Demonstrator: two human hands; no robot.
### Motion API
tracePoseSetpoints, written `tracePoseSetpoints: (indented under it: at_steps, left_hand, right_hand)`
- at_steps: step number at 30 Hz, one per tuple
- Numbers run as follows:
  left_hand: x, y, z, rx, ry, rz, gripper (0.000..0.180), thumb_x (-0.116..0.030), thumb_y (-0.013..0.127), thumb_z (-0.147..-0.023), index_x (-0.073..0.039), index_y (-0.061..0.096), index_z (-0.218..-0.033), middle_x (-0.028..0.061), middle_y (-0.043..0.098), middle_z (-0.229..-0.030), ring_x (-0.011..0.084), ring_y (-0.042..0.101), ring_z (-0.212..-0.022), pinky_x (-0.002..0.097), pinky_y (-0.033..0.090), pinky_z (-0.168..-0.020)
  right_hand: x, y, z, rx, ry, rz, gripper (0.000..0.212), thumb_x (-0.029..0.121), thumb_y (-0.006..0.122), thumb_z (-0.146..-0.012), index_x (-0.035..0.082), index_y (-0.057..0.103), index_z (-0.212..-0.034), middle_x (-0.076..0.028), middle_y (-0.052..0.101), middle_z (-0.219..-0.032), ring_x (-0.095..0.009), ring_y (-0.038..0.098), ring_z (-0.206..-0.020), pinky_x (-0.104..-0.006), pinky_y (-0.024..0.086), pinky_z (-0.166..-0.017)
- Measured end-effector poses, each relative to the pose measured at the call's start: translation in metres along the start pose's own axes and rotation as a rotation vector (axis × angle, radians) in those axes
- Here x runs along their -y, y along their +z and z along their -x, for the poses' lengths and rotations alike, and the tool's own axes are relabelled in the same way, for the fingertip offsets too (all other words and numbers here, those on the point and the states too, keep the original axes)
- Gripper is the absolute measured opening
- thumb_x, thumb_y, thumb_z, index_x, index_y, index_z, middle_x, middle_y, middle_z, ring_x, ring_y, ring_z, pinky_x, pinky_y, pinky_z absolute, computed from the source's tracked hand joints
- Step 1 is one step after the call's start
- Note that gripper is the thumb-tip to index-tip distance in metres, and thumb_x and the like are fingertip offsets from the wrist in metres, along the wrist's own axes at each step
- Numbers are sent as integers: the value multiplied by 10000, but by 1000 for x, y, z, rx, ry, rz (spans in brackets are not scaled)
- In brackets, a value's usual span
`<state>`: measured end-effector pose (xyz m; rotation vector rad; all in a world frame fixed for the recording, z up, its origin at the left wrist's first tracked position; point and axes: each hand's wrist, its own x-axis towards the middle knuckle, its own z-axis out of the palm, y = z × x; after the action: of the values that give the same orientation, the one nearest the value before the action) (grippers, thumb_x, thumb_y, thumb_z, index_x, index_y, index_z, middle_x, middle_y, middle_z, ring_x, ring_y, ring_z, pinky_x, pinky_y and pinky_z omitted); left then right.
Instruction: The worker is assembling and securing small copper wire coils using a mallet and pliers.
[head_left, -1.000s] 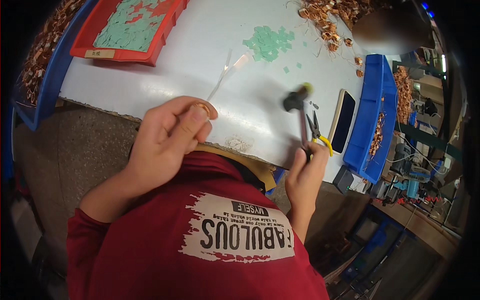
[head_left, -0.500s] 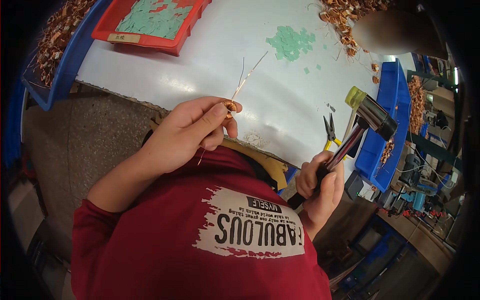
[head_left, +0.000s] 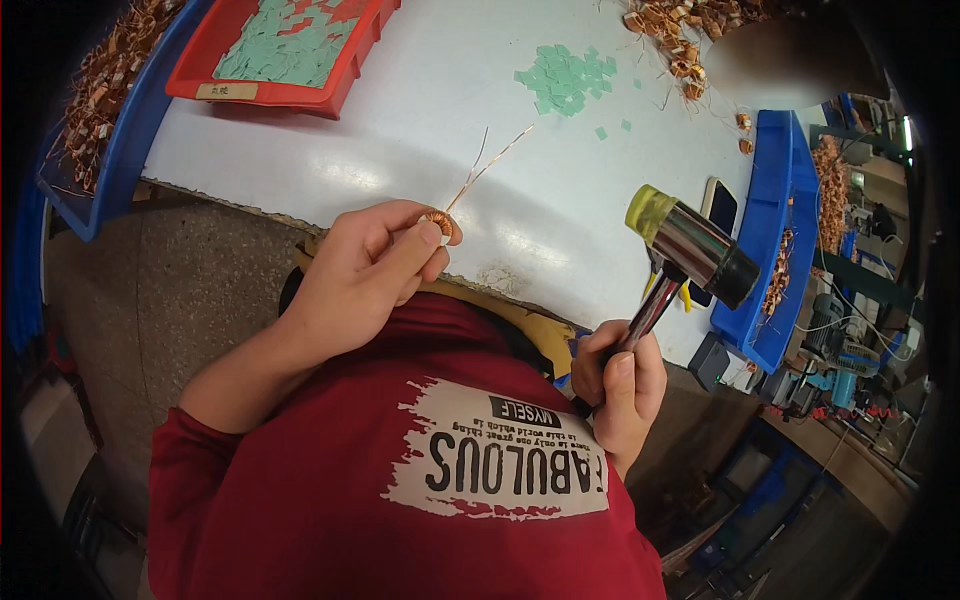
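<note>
Between thumb and fingers, my left hand (head_left: 375, 262) pinches a copper-wound ring coil (head_left: 438, 224) just past the table's near edge. Its long wire leads stick up and to the right, and a bit of white shows beside the windings. My right hand (head_left: 628, 385) grips the handle of a mallet (head_left: 690, 245), whose head is raised over the table's right part. One mallet face is clear yellow, the other black, with a shiny metal body between. Behind the mallet lie yellow-handled pliers (head_left: 685, 295), mostly hidden.
On the white table (head_left: 420, 110) stands a red tray (head_left: 270, 95) of green squares, near a loose pile of green squares (head_left: 565, 80). Coils fill a blue bin (head_left: 125, 150) at left and heap (head_left: 675, 45) at far right. A phone (head_left: 719, 205) lies by another blue bin (head_left: 770, 240).
The coil has turned in my left fingers, its ring now showing more broadly, and has shifted slightly left and down. The mallet head has moved left and now covers most of the pliers.
</note>
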<state>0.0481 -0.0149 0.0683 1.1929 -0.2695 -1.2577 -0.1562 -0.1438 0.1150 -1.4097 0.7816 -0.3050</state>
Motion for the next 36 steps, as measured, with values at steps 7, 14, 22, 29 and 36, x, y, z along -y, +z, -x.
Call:
tracePoseSetpoints:
  at_steps: [7, 14, 22, 29, 36]
  left_hand:
    - [3, 0, 0, -27, 9, -12, 189, -112, 436, -935, 23, 560, -978, 17, 505, -693, 26, 296, -487, 154, 239, -430]
    - [12, -7, 18, 20, -3, 226, 197, -96, 415, -951, 30, 524, -1058, 37, 507, -764, 18, 293, -521, 148, 229, -458]
    - [50, -49, 43, 72, -103, 818, 189, -76, 408, -956, 26, 506, -1081, 76, 526, -830, 28, 338, -559, 162, 285, -511]
    - [53, -50, 44, 47, -88, 861, 153, -56, 396, -952, 6, 507, -1038, 56, 519, -825, 33, 323, -539, 173, 284, -505]
    - [68, -40, 23, 182, -161, 1279, 134, -64, 399, -955, -9, 510, -1006, 44, 525, -837, 32, 326, -533, 170, 276, -502]
  right_hand:
    - [-2, 0, 0, 5, -31, 57, 233, 203, 456, -899, -20, 523, -921, -6, 449, -606, -74, 353, -516, -195, 281, -482]
    - [-3, 0, -4, 13, -27, 270, 169, 153, 490, -872, -10, 526, -896, -21, 485, -608, -111, 390, -502, -218, 331, -494]
    - [-1, 16, -21, 345, -212, 915, 105, 94, 524, -840, -4, 523, -876, -55, 530, -604, -197, 449, -471, -280, 390, -496]
    - [0, 52, -30, 377, -263, 1081, 93, 91, 518, -846, 0, 512, -865, -82, 545, -606, -240, 467, -457, -323, 406, -489]
    - [-8, 42, -33, 382, -305, 1141, 84, 78, 513, -843, -2, 510, -870, -98, 537, -607, -256, 463, -457, -332, 403, -483]
